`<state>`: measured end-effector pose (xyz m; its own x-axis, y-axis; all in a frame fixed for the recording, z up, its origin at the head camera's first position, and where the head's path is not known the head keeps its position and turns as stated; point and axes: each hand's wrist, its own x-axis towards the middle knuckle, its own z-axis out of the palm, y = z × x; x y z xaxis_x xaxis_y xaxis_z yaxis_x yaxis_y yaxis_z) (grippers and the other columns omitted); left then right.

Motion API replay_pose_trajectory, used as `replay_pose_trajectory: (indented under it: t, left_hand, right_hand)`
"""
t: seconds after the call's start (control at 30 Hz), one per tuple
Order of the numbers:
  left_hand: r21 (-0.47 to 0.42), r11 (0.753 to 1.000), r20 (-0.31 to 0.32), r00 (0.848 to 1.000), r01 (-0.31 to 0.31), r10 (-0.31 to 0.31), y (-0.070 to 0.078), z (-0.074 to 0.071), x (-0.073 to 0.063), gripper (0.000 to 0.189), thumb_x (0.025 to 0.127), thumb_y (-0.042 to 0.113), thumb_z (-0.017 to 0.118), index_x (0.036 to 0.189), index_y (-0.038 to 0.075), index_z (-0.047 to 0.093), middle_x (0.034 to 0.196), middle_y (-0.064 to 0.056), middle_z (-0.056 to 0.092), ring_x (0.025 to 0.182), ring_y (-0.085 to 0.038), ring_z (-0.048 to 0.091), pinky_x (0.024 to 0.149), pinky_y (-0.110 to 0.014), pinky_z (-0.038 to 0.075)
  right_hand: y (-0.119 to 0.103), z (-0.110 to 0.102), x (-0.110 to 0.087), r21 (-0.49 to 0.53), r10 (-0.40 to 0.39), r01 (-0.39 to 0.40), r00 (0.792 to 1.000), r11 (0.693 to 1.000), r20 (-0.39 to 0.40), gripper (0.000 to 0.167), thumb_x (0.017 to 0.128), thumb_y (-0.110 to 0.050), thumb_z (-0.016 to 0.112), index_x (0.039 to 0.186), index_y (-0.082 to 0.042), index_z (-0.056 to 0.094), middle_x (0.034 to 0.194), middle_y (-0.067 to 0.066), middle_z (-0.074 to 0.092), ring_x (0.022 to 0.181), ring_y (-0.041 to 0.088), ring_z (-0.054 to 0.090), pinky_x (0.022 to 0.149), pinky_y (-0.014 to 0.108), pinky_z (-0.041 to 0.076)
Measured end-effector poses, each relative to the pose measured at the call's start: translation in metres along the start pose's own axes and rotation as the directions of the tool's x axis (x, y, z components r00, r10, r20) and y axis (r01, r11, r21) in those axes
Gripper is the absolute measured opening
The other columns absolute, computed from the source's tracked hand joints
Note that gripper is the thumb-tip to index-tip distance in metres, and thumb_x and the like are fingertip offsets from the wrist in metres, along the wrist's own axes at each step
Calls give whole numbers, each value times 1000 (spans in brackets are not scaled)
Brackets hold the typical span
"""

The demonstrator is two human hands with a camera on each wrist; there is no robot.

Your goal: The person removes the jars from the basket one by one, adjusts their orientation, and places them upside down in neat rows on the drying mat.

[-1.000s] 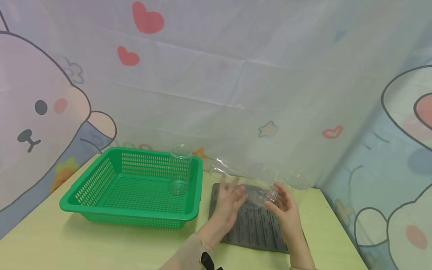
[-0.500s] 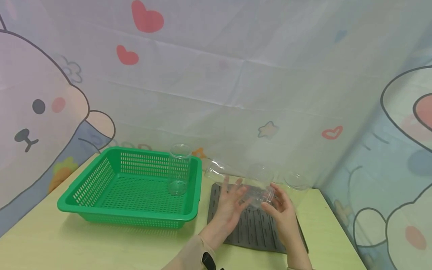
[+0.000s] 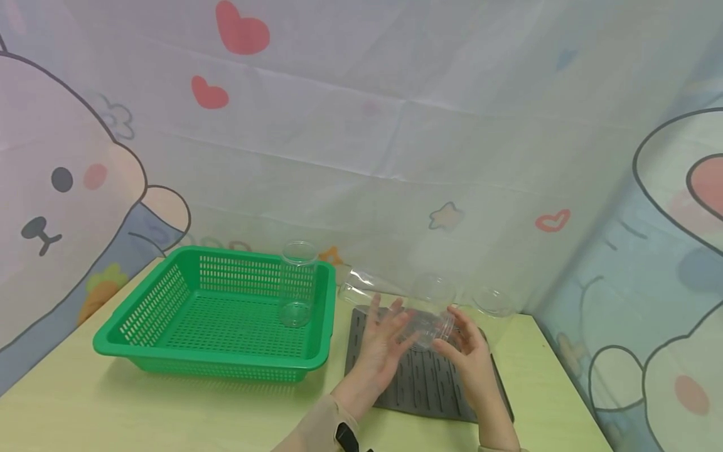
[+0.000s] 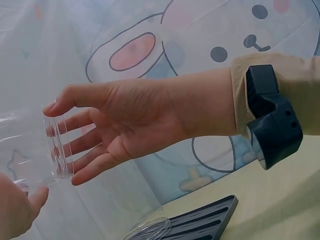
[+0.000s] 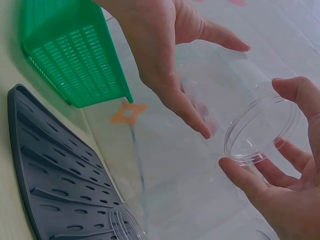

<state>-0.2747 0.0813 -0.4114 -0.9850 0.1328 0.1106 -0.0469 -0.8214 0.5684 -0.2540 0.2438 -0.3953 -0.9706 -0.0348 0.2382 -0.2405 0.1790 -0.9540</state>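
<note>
A clear plastic jar [image 3: 432, 328] is held between both hands above the grey mat, tipped on its side. Its threaded mouth [image 5: 260, 130] points toward my right hand [image 3: 467, 355]. Thumb and fingers of that hand pinch the rim, and some fingers show through the plastic in the left wrist view. My left hand [image 3: 384, 348] holds the other end of the jar, with its thumb along the near side and several fingers spread upward. In the right wrist view the left hand [image 5: 165, 55] lies around the jar's body.
A green basket [image 3: 211, 359] stands at left, holding an upright clear jar [image 3: 297, 282]. The ridged grey mat [image 3: 423, 392] lies under the hands, with another clear jar [image 3: 433, 285] standing mouth down on it. Behind are a lying jar [image 3: 361, 285] and one at right [image 3: 494, 301].
The held jar has turned a little, and its body looks shorter in the head view. My left hand has come closer to my right hand. The other jars and the basket stay put.
</note>
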Motion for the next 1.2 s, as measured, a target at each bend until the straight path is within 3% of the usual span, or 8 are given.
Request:
replay_pose_trajectory:
  t: [0.1, 0.13, 0.4, 0.63, 0.77, 0.93, 1.07, 1.2]
  left_hand:
    - [25, 1000, 0, 1000, -8, 8, 1, -1, 1, 92, 91, 6, 63, 157, 21, 2, 157, -17, 26, 140, -37, 40, 112, -55, 36]
    - [45, 999, 3, 1000, -16, 16, 1, -1, 2, 92, 91, 6, 63, 157, 21, 1, 158, -17, 25, 139, -37, 40, 112, -55, 37]
    - [179, 974, -15, 989, -141, 146, 8, -3, 10, 97, 88, -1, 65, 158, 18, 0, 159, -20, 24, 142, -40, 35, 111, -51, 39]
    - [286, 921, 28, 963, -264, 267, 17, -2, 12, 98, 84, -6, 69, 157, 22, 10, 158, -16, 25, 146, -37, 27, 108, -46, 43]
    - [390, 855, 40, 934, -342, 355, 21, 0, 12, 97, 80, -6, 75, 155, 20, 19, 157, -11, 31, 146, -34, 28, 115, -51, 34]
    - [568, 701, 100, 881, -432, 462, 22, 0, 13, 98, 78, 6, 82, 154, 16, 21, 156, -10, 33, 147, -32, 27, 120, -55, 19]
    - [697, 582, 111, 865, -419, 489, 19, -4, 16, 100, 75, 16, 85, 154, 16, 23, 155, -9, 34, 146, -35, 26, 117, -62, 18]
    - [754, 518, 105, 852, -404, 513, 15, -7, 21, 99, 74, 15, 85, 154, 12, 26, 156, -14, 32, 145, -39, 27, 116, -64, 20]
  right_hand:
    - [0, 0, 0, -3, 4, -4, 1000, 1000, 15, 68, 93, -6, 63, 152, -6, 28, 155, 16, 29, 138, 37, 34, 108, 57, 36]
    - [1, 0, 0, -4, 8, -7, 1000, 1000, 20, 69, 93, -7, 63, 152, -7, 28, 155, 16, 28, 138, 36, 34, 108, 57, 36]
    - [1, -4, 0, -10, 8, -8, 1000, 1000, -13, 61, 93, -8, 64, 147, -5, 35, 147, 9, 41, 122, 8, 49, 91, 16, 47]
    - [4, -6, 0, 19, -42, 43, 997, 999, -65, 42, 93, -5, 64, 132, 1, 48, 120, -15, 57, 111, 2, 58, 88, 16, 50]
    - [6, -6, 0, 19, -31, 33, 997, 999, -71, 42, 93, -6, 64, 130, 4, 49, 116, -16, 58, 110, 1, 58, 87, 16, 51]
    - [7, -6, 0, 19, -31, 33, 996, 999, -85, 40, 93, -5, 64, 129, 5, 50, 115, -15, 58, 108, 0, 59, 87, 18, 52]
    - [6, -7, -1, 29, -56, 59, 994, 998, -92, 39, 93, -5, 63, 127, 8, 50, 112, -17, 60, 107, 1, 60, 86, 18, 53]
    - [6, -8, -1, 44, -75, 80, 992, 996, -96, 39, 93, -3, 62, 127, 11, 49, 109, -18, 62, 105, 1, 61, 85, 17, 54]
